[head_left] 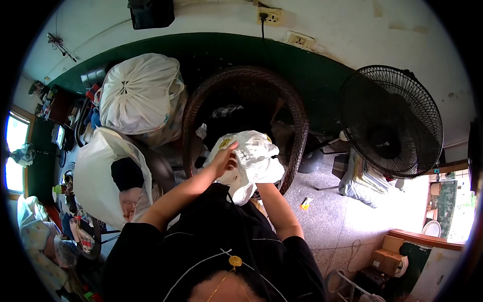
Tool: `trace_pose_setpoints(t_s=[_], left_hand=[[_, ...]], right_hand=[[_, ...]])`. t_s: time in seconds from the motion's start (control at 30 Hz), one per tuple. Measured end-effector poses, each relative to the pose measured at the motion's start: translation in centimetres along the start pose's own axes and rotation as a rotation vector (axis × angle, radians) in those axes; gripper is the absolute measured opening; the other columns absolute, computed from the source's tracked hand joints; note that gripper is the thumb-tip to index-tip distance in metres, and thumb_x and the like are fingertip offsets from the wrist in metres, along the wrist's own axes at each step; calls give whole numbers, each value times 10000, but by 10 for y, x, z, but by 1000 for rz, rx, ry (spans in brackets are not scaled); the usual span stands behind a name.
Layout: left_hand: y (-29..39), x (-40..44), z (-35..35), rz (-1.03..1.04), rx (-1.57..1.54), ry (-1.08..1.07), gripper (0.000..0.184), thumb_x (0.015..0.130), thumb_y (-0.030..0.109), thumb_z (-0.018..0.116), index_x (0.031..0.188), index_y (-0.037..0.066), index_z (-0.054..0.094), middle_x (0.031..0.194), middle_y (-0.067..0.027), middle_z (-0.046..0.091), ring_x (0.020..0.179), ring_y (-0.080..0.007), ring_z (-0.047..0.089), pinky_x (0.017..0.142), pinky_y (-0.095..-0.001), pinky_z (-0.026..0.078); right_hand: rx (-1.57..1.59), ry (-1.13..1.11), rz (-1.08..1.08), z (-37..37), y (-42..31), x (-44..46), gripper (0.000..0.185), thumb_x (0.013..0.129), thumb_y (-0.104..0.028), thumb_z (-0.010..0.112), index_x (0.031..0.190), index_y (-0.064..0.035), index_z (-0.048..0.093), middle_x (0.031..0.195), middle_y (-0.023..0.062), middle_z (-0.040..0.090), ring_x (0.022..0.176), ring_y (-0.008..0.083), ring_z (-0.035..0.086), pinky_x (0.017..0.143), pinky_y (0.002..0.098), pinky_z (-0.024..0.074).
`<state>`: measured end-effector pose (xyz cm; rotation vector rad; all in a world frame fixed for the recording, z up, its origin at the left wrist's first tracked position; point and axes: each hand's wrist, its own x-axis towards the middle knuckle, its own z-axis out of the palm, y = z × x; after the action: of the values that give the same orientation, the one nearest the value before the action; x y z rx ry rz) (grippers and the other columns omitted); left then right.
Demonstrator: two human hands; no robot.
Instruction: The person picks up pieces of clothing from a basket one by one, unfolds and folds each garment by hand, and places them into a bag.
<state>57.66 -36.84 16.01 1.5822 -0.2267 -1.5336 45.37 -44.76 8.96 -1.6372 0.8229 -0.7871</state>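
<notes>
A crumpled white cloth with a yellowish print at its upper edge is bunched in front of my chest. My left hand is on the cloth's left side with its fingers curled against it. Folds of the cloth cover my right hand, so only the right forearm shows and its fingers are hidden. Just beyond is a round dark wicker chair, with dark clothes lying in it, one piece checked.
To the left stand a stuffed white drawstring bag and an open white plastic bag with black and pink cloth inside. A black fan is at the right, near stacked folded fabric. A small yellow wrapper lies on the floor.
</notes>
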Motion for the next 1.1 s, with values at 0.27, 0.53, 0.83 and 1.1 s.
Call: trace_pose_setpoints(t_s=[0.27, 0.53, 0.83, 1.1], left_hand=[[76, 6, 23, 691, 53, 35, 287, 843, 286, 525, 958, 26, 485, 836, -44, 542, 708, -121, 522, 534, -253, 444], [139, 35, 3, 600, -428, -5, 251, 852, 214, 502, 1041, 49, 506, 956, -59, 573, 861, -182, 556, 719, -342, 460], [161, 6, -41, 363, -469, -379, 319, 823, 246, 511, 1021, -4, 529, 949, -99, 594, 839, -212, 591, 769, -353, 480], [135, -35, -37, 399, 43, -342, 355, 825, 125, 529, 1159, 19, 471, 1046, -72, 573, 941, -185, 565, 824, -321, 453]], right_hand=[[189, -55, 69, -11, 3, 8, 320, 804, -177, 491, 1087, -29, 469, 1050, 139, 493, 984, 263, 466, 848, 335, 384], [241, -21, -97, 13, -9, -16, 300, 811, -169, 478, 1070, -19, 471, 1026, 144, 497, 959, 263, 473, 830, 330, 395], [-192, -194, -122, -71, -133, -43, 155, 784, -51, 555, 912, 10, 619, 806, 150, 633, 676, 184, 615, 590, 274, 482], [-55, -78, -316, -73, -151, 16, 317, 733, -60, 575, 1039, 16, 549, 1105, 145, 541, 1006, 247, 527, 844, 309, 414]])
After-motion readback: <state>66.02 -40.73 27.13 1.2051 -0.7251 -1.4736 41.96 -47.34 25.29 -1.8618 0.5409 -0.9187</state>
